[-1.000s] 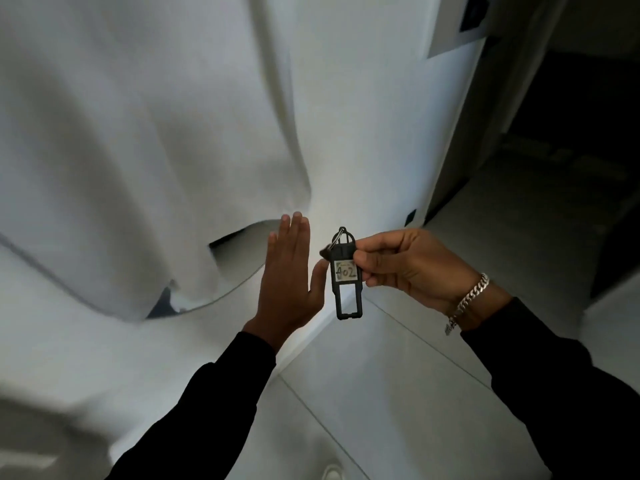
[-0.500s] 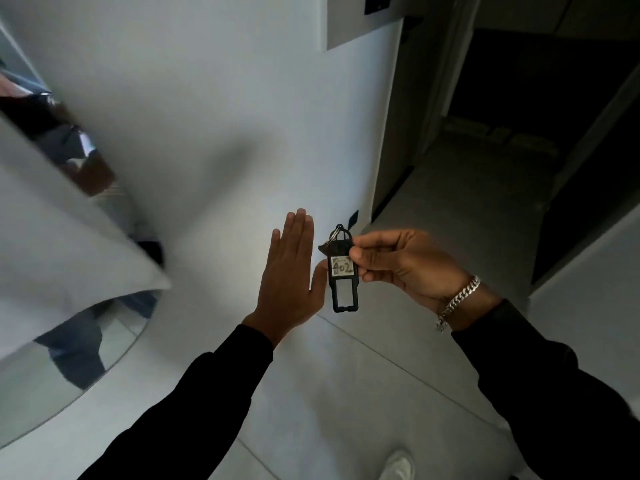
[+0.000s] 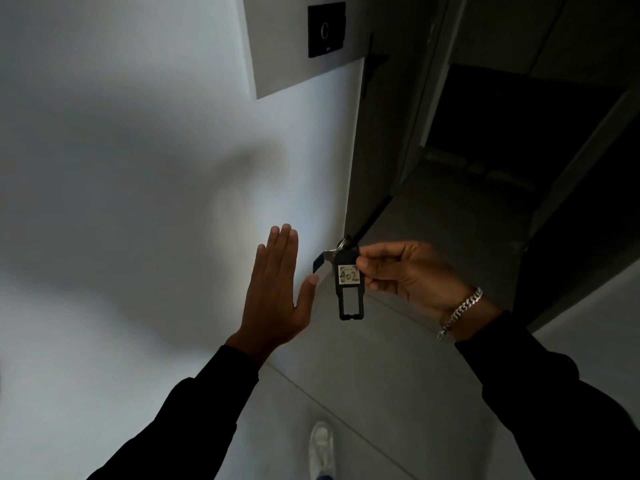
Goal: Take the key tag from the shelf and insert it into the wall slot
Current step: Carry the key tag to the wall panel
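Observation:
A black key tag [image 3: 349, 289] with a white label reading 402 hangs upright from a metal ring and key at its top. My right hand [image 3: 405, 275] pinches the tag's upper right edge between thumb and fingers. My left hand [image 3: 277, 289] is held flat and upright just left of the tag, fingers together, thumb out, holding nothing. High on the wall, a black wall slot panel [image 3: 326, 29] with a ring mark sits on a grey plate [image 3: 277, 64], far above both hands.
The white wall [image 3: 138, 168] fills the left. A dark doorway [image 3: 502, 133] and corridor floor open on the right past the wall corner. My shoe [image 3: 321, 445] shows on the grey tiled floor below.
The view has swung right and up: the white cloth and mirror left the frame and the wall slot panel came into sight. Both hands kept their pose with the tag.

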`<state>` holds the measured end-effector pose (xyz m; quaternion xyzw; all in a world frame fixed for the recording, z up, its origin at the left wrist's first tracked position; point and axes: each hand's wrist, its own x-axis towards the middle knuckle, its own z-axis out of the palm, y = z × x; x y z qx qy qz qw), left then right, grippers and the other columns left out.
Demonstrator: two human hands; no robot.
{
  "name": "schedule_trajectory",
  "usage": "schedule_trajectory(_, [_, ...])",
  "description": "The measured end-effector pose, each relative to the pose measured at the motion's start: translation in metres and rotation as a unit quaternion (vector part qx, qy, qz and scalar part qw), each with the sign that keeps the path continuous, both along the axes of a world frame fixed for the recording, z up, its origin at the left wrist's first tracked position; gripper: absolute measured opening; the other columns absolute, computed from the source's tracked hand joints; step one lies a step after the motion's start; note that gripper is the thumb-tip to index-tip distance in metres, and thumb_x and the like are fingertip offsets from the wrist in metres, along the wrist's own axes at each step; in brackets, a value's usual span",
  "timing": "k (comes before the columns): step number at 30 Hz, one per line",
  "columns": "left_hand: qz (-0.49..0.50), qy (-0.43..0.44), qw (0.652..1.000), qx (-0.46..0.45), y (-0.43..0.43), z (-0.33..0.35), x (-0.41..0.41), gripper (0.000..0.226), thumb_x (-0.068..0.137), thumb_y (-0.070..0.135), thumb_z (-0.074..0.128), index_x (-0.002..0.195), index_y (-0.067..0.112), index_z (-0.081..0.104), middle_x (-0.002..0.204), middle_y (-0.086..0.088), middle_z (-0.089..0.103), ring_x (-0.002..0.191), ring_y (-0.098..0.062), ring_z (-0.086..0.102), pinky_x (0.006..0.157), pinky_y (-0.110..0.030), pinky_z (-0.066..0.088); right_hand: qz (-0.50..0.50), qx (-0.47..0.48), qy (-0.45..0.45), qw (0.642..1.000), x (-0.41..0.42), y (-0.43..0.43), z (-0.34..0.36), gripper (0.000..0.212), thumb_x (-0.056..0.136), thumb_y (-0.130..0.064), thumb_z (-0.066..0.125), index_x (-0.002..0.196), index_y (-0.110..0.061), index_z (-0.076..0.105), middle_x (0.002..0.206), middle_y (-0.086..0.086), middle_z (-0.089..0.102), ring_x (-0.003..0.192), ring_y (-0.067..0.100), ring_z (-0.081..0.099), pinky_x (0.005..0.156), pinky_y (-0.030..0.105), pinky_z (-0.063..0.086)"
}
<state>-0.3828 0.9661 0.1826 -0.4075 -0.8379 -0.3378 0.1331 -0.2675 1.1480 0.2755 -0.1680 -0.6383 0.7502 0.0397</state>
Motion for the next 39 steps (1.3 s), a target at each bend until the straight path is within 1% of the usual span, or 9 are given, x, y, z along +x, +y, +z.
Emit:
schedule_trajectory(4, [-0.032,0.013,0.999,0.015,0.058,-0.005,-0.051,0.071,0.098,0.042,0.037,0.154,0.002,0.02,0.166,-0.015,0.018,0.156,-0.027,0.008,0.127,-0.055,0.017,-0.019,0.011,-0.006,1.0,-0.041,0.052,-0.011,0.043,0.058,-0.019,0.077,0.098,-0.004,0.071,0.084,0.012,0.073,0.063,0.011,0.067,0.056,0.017,0.056])
schedule_trajectory(9, [-0.066,0.015,0.997,0.036,0.121,0.003,-0.096,0.067,0.097,0.037,0.042,0.151,-0.001,0.029,0.163,-0.018,0.028,0.155,-0.029,0.017,0.124,-0.056,0.027,-0.044,0.012,0.002,0.999,-0.089,0.111,-0.005,0.034,0.057,-0.02,0.078,0.09,-0.011,0.073,0.081,0.011,0.074,0.061,0.01,0.067,0.056,0.018,0.057])
schedule_trajectory(14, [-0.066,-0.006,0.995,0.079,0.185,0.012,-0.133,0.064,0.097,0.035,0.042,0.15,0.0,0.032,0.16,-0.018,0.033,0.153,-0.028,0.023,0.119,-0.059,0.035,-0.03,0.008,0.009,0.999,-0.134,0.178,0.0,0.036,0.059,-0.018,0.076,0.093,-0.007,0.072,0.08,0.012,0.072,0.06,0.01,0.067,0.056,0.018,0.056])
schedule_trajectory(20, [-0.027,0.014,0.996,0.081,0.259,0.013,-0.169,0.062,0.098,0.035,0.042,0.149,0.001,0.034,0.16,-0.015,0.034,0.153,-0.025,0.025,0.122,-0.051,0.035,0.015,-0.016,0.027,0.999,-0.189,0.262,-0.005,0.013,0.058,-0.014,0.075,0.071,-0.017,0.078,0.069,0.003,0.076,0.059,0.01,0.068,0.053,0.017,0.056])
schedule_trajectory(24, [0.045,0.016,0.994,0.096,0.297,0.027,-0.189,0.062,0.098,0.037,0.041,0.15,0.004,0.034,0.16,-0.011,0.033,0.153,-0.02,0.025,0.122,-0.043,0.033,0.069,-0.009,0.03,0.997,-0.224,0.313,0.005,0.015,0.06,-0.014,0.075,0.074,-0.016,0.077,0.07,0.003,0.075,0.062,0.013,0.065,0.054,0.017,0.055])
schedule_trajectory(29, [0.107,0.035,0.987,0.113,0.334,0.045,-0.21,0.06,0.098,0.036,0.041,0.15,0.006,0.036,0.159,-0.007,0.034,0.153,-0.014,0.025,0.122,-0.034,0.031,0.135,0.005,0.035,0.99,-0.27,0.368,0.02,0.019,0.058,-0.017,0.075,0.077,-0.016,0.076,0.079,0.006,0.076,0.073,0.019,0.067,0.056,0.018,0.056])
schedule_trajectory(32, [0.131,0.065,0.983,0.106,0.352,0.062,-0.24,0.06,0.099,0.035,0.042,0.15,0.004,0.036,0.16,-0.012,0.036,0.153,-0.017,0.024,0.123,-0.04,0.032,0.179,0.014,0.044,0.983,-0.309,0.387,0.025,0.016,0.057,-0.019,0.076,0.073,-0.019,0.077,0.077,0.004,0.077,0.071,0.017,0.067,0.057,0.018,0.056])
schedule_trajectory(36, [0.171,0.145,0.964,0.146,0.362,0.089,-0.294,0.056,0.099,0.029,0.044,0.148,0.001,0.038,0.158,-0.014,0.036,0.152,-0.024,0.027,0.123,-0.045,0.033,0.222,0.039,0.075,0.971,-0.369,0.396,0.033,0.015,0.057,-0.021,0.076,0.071,-0.021,0.078,0.076,0.002,0.078,0.072,0.017,0.068,0.059,0.018,0.057])
schedule_trajectory(39, [0.205,0.173,0.946,0.18,0.366,0.108,-0.335,0.055,0.099,0.021,0.046,0.148,-0.002,0.036,0.159,-0.016,0.034,0.153,-0.028,0.025,0.12,-0.058,0.033,0.234,0.046,0.1,0.966,-0.411,0.399,0.04,0.018,0.057,-0.02,0.076,0.075,-0.018,0.076,0.078,0.005,0.076,0.072,0.02,0.066,0.056,0.018,0.056])
